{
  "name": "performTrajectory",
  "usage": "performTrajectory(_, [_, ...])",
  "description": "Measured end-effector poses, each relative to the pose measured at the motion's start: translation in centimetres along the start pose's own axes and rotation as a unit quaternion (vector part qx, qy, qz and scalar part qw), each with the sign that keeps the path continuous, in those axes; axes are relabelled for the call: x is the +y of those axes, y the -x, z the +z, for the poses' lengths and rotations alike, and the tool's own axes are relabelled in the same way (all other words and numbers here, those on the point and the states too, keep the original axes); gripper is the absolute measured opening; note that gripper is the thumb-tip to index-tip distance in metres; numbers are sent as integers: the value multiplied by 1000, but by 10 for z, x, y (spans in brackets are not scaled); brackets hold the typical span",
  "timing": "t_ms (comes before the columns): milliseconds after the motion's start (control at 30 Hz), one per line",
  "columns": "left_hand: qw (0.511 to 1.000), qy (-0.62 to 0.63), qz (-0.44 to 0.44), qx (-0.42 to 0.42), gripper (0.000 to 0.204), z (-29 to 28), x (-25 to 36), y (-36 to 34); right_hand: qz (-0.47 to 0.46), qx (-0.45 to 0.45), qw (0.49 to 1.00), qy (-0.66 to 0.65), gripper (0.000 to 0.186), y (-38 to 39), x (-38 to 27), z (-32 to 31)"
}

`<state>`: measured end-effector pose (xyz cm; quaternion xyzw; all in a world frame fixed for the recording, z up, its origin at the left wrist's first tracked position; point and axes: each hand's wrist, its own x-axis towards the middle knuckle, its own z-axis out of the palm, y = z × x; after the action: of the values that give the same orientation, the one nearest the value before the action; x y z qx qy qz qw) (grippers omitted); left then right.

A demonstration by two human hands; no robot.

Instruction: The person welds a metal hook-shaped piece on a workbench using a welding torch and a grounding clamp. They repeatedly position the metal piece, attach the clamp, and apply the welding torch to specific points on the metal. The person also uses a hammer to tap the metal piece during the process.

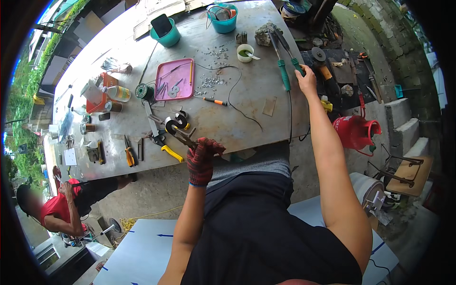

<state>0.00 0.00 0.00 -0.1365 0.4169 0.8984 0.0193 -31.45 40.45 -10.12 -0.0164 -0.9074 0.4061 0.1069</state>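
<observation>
My left hand [202, 161], in a red and black knit glove, is closed around a brownish metal tool that looks like pliers [184, 138]. Beyond its tip is a black S-shaped piece [176, 122]; whether the tool grips it I cannot tell. My bare right hand [306, 80] has its fingers around the green handle of a soldering iron [295, 63] at the table's right edge. A second green-handled soldering iron [283, 75] lies alongside. Both irons' tips lean toward a rough stone block [267, 35]. Left of them, a white cup [245, 53] contains green stuff and a small spoon.
A pink tray [175, 92] holds small metal parts, with metal bits [212, 82] scattered beside it. Yellow-handled snips [166, 148], orange pliers [129, 152] and a solder spool [144, 91] lie leftward. A red gas cylinder [354, 132] stands right; another person [59, 206] is at left.
</observation>
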Motion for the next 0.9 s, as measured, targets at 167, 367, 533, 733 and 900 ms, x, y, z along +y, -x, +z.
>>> performTrajectory(167, [999, 46, -6, -6, 24, 10, 1, 5, -57, 28, 996, 58, 50, -1, 7, -2])
performTrajectory(367, [998, 46, 28, -25, 32, 14, 3, 6, -38, 81, 996, 22, 48, 1, -2, -31])
performTrajectory(533, [996, 61, 14, -57, 31, 17, -5, 20, -60, 80, 995, 15, 42, 49, -35, -63])
performTrajectory(733, [988, 114, -20, -104, 33, 17, -25, 32, -22, 64, 998, 19, 36, 103, -29, -81])
performTrajectory(900, [972, 188, -79, -120, 31, 26, -29, 47, -2, 70, 998, 9, 34, 138, -21, -87])
